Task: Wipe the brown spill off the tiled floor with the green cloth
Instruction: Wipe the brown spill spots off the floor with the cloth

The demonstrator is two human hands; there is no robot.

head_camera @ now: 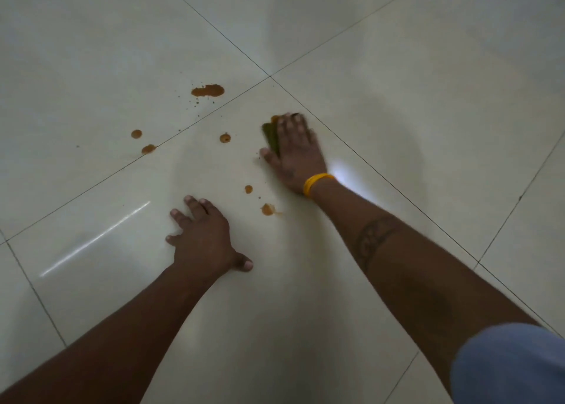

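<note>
My right hand (296,150) lies flat with straight fingers on the green cloth (271,134), pressing it to the tiled floor (397,113); only the cloth's left edge shows past the fingers. The brown spill is scattered to its left: a large oval patch (208,90) at the far side, round drops (136,134), (148,148), (225,137), and nearer drops (248,189), (267,209) between my two hands. My left hand (203,235) rests spread on the floor, fingers splayed, holding nothing.
Pale glossy tiles with dark grout lines (270,76) cross beyond the hands. Tiny brown specks (191,101) lie near the large patch. A yellow band (315,182) circles my right wrist. A blue sleeve (507,364) fills the bottom right corner.
</note>
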